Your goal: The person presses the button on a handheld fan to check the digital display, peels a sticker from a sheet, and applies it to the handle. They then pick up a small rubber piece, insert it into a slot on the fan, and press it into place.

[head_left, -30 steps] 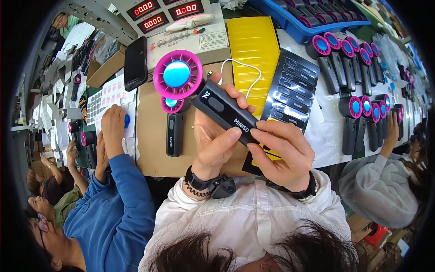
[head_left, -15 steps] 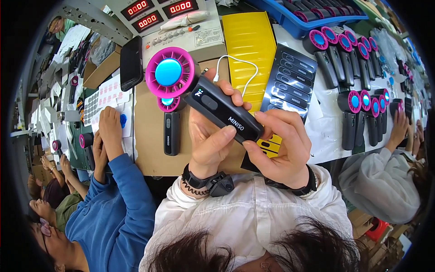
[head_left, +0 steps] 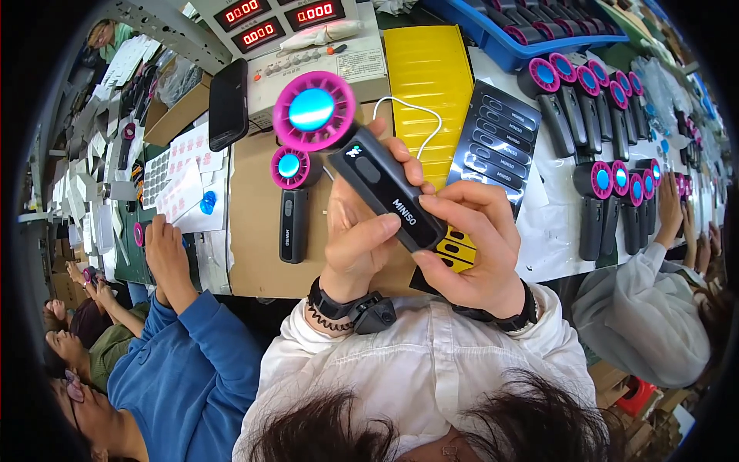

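Brown-topped, the counter [head_left: 254, 258] spreads before us, and over it, tilted with its top to the upper left, the handheld fan [head_left: 360, 158] is held up. We judge it light for its size and stiff throughout. Its long black handle [head_left: 391, 185] is where we would take hold, though it may be a little slippery (it looks like smooth plastic, but we cannot feel it). The pink fan head [head_left: 281, 112], with its thin spokes, seems more fragile and better left ungripped. Our left hand [head_left: 350, 246] wraps the handle from behind, its grip closed round it, fingers curling over the upper-right edge and thumb pressed on the front. Our right hand [head_left: 481, 250] pinches the lower end, thumb and index finger parted by about the handle's own width. Smallest of all, the oval button [head_left: 368, 170] lies free of any finger.
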